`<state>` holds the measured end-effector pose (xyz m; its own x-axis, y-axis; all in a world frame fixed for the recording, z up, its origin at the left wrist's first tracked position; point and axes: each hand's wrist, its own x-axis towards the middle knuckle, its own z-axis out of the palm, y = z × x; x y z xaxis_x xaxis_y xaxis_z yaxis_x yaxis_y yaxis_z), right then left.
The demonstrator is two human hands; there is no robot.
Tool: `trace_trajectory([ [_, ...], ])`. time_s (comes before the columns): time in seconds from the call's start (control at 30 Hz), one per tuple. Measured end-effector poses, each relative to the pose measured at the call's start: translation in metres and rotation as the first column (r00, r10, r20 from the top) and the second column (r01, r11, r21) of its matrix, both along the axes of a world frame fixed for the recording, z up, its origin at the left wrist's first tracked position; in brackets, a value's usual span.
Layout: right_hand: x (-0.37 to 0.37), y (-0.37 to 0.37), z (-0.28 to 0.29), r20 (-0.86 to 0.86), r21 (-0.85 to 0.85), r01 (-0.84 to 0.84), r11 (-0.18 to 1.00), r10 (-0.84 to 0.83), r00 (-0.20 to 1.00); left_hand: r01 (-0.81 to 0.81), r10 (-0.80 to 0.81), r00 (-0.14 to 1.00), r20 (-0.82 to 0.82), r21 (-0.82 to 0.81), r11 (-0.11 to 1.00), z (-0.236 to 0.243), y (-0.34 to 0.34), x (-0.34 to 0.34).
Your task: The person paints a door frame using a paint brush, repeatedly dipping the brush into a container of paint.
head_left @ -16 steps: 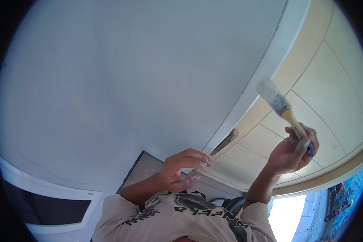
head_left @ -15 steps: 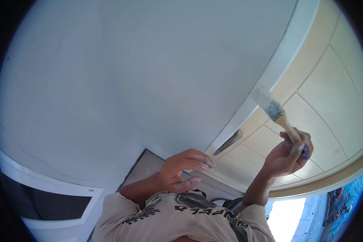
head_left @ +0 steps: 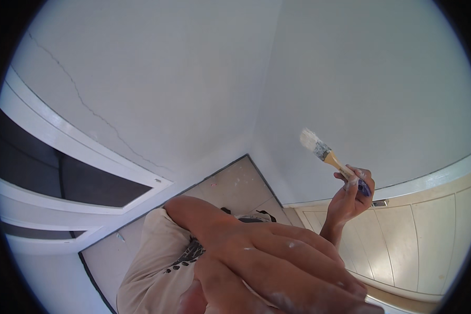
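Observation:
A paintbrush (head_left: pixel 327 155) with a pale wooden handle points up and to the left, its bristles and metal band coated in white paint. My right hand (head_left: pixel 353 193) grips its handle, fingers wrapped around the lower end, where something purple shows. The bristles appear in front of the pale wall (head_left: pixel 350 83); whether they touch it I cannot tell. Close to the camera, my left hand (head_left: pixel 277 256) stretches across my body with its back turned up. Its fingers are extended and flecked with white paint, and nothing shows in it.
At the left is a white-framed window (head_left: pixel 89 183) with dark panes; a long crack (head_left: pixel 91 110) runs through the wall above it. A cream panelled door (head_left: pixel 403 240) stands at the right. Below, the tiled floor (head_left: pixel 230 183) meets the walls along a dark edge and bears paint spots.
The view has turned left, bringing the wall corner and more of the window in. My left hand has come up close to the camera. The brush stays in my right hand.

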<state>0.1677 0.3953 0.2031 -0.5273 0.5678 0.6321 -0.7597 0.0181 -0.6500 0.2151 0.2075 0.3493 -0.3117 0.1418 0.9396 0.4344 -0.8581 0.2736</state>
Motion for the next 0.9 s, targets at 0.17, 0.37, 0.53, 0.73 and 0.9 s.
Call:
trace_trajectory([
  [0.17,-0.013,0.012,0.002,-0.027,-0.009,-0.172,0.985,0.172,0.985,0.09,-0.088,0.994,0.061,-0.036,0.995,0.01,0.042,0.024],
  [0.37,-0.035,0.029,-0.017,-0.006,-0.003,-0.33,0.944,0.33,0.944,0.296,-0.288,0.942,0.171,-0.02,0.955,-0.001,0.091,0.038],
  [0.53,-0.066,0.038,-0.033,-0.058,0.021,-0.504,0.864,0.504,0.862,0.522,-0.511,0.808,0.292,0.048,0.852,-0.01,0.143,0.037],
  [0.73,-0.117,0.046,-0.063,-0.17,0.081,-0.675,0.733,0.678,0.715,0.662,-0.675,0.627,0.39,0.19,0.725,-0.041,0.221,0.021],
  [0.9,-0.152,0.065,-0.068,-0.118,0.025,-0.79,0.613,0.787,0.606,0.627,-0.706,0.612,0.357,0.325,0.708,-0.073,0.288,0.005],
])
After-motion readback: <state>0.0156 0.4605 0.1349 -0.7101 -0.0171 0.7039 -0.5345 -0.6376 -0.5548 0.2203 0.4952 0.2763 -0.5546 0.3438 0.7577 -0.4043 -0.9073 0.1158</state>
